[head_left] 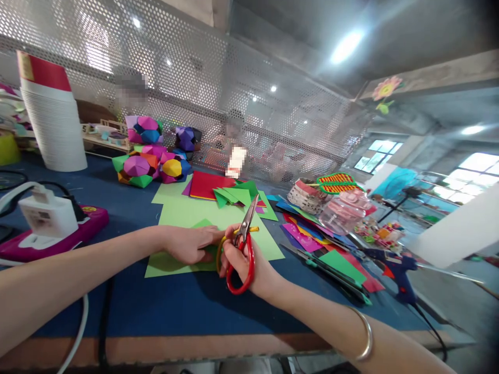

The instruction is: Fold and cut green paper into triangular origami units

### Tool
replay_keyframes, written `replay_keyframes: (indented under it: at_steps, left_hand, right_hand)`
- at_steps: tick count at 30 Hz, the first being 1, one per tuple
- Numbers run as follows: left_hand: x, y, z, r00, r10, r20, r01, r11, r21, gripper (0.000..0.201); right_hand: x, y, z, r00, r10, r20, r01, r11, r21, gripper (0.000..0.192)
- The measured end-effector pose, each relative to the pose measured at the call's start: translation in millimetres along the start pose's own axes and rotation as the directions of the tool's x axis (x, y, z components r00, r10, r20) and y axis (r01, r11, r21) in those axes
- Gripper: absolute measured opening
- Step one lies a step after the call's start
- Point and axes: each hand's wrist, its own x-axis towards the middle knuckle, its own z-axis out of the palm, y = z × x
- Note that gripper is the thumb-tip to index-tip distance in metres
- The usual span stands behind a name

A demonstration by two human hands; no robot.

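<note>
My right hand [244, 265] grips red-and-yellow-handled scissors [241, 249], blades pointing up and away over a light green paper sheet [187, 213] on the blue table [175, 301]. My left hand [191, 243] lies on a smaller green paper piece [167, 262] beside the scissors, fingers curled on it, touching the right hand. A silver bangle [364, 335] circles my right wrist.
Folded green triangles [234, 195] and red paper [206, 184] lie beyond. Coloured paper balls [152, 161] sit at back left, a tall cup stack [52, 114] far left, a white charger on a pink base [50, 223] left. Coloured sheets [307, 234], a blue glue gun [397, 272] and baskets [307, 195] are right.
</note>
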Motion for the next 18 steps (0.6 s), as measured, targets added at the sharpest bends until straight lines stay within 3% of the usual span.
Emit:
replay_keyframes:
  at_steps: [3,11,18]
  left_hand:
    - [0,0,-0.5,0.996,-0.006,0.091,0.01,0.999,-0.046,0.071]
    - [-4,-2,-0.9,0.977,-0.11,0.184,0.127,0.989,-0.082,0.078]
    - [-4,-1,-2.8,0.99,-0.025,0.139,0.047,0.987,-0.151,0.079]
  right_hand:
    - [-3,1,-12,1.0,-0.001,0.01,0.001,1.0,-0.028,0.026]
    - [-20,0,-47,0.996,0.033,-0.088,-0.048,0.983,-0.175,0.025]
    - [-31,-3,-70,0.993,0.037,-0.116,-0.065,0.966,-0.248,0.022]
